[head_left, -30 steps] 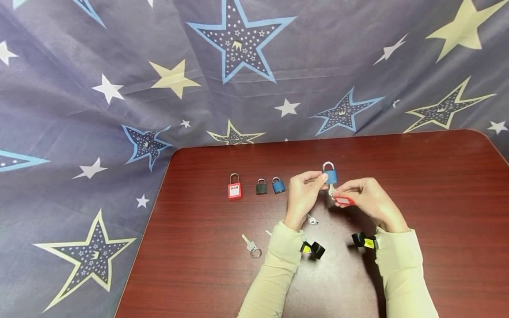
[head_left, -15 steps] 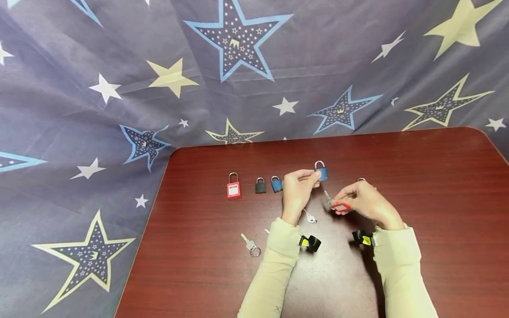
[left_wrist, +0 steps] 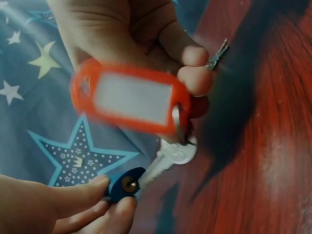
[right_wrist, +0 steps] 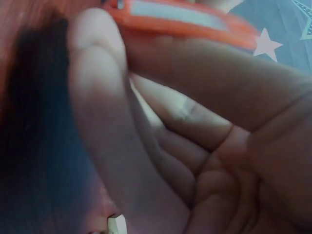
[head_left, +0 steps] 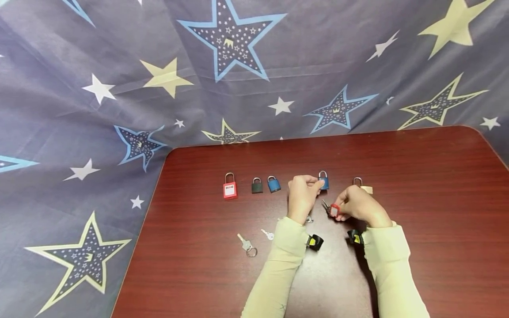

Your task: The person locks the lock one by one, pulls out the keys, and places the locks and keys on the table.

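In the head view my left hand (head_left: 302, 198) pinches a blue padlock (head_left: 324, 181) by its body, shackle pointing away from me. The padlock's keyhole face (left_wrist: 128, 184) shows between thumb and fingers in the left wrist view. To the right, my right hand (head_left: 362, 205) grips a bunch of keys with a red key tag (head_left: 335, 210). One silver key (left_wrist: 175, 152) hangs from the tag's ring close to the padlock; whether they touch I cannot tell. In the right wrist view the red tag is blurred and the keys are hidden.
On the dark red table (head_left: 191, 274) stand a red padlock (head_left: 229, 190), a black padlock (head_left: 256, 187) and another blue padlock (head_left: 274, 184). A brass padlock (head_left: 366, 190) is partly behind my right hand. Loose keys (head_left: 246, 245) lie nearer me. A starred cloth (head_left: 87, 190) hangs behind.
The key has come out of the blue padlock's bottom. My left hand has lowered the padlock toward the table, and my right hand has drawn the keys down and turned the red tag.
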`<state>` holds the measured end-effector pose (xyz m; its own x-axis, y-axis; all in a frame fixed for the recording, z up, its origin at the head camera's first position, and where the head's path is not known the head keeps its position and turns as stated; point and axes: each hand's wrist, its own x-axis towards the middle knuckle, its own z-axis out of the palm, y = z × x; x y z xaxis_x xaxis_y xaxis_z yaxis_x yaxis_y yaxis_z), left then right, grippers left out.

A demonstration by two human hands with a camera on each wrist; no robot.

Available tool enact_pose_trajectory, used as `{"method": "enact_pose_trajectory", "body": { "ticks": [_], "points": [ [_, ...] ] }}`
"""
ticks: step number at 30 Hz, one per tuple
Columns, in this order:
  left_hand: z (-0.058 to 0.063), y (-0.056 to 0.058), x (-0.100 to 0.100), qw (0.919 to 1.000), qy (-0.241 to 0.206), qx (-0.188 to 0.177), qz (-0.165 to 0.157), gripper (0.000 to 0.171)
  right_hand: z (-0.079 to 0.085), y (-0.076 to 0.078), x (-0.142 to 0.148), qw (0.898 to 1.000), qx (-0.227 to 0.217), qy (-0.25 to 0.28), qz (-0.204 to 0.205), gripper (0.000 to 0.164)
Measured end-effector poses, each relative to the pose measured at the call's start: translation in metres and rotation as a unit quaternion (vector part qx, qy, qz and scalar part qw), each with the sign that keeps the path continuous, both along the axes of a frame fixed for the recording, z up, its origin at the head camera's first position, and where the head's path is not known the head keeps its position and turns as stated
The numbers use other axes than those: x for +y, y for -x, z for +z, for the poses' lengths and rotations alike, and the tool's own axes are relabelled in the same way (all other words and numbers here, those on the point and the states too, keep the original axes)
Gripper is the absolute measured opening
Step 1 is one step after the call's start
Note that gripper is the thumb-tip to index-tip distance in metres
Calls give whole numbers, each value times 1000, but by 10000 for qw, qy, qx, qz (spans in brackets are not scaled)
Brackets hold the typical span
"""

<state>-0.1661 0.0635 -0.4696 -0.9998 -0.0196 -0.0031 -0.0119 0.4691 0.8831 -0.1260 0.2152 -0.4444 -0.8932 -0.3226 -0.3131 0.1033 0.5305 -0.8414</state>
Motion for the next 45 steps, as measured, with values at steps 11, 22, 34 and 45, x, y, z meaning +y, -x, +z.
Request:
{"method": "enact_pose_trajectory", "body": {
  "ticks": [11, 22, 34, 45],
  "points": [
    [-4, -2, 2, 9935, 1136, 104, 8, 16, -8, -1, -8, 9978, -133, -648, -8, 9],
    [-7, 1, 5, 9874, 1574, 137, 74, 17, -6, 0, -11, 9959, 76, -878, -196, 9],
    [-7, 0, 8, 9858, 1654, 196, 193, 16, -7, 1, -7, 9987, 42, -366, -354, 8],
    [-1, -1, 4, 9925, 1219, 62, 73, 8, 1, -1, 2, 9955, 459, -629, -548, 11]
  ]
}}
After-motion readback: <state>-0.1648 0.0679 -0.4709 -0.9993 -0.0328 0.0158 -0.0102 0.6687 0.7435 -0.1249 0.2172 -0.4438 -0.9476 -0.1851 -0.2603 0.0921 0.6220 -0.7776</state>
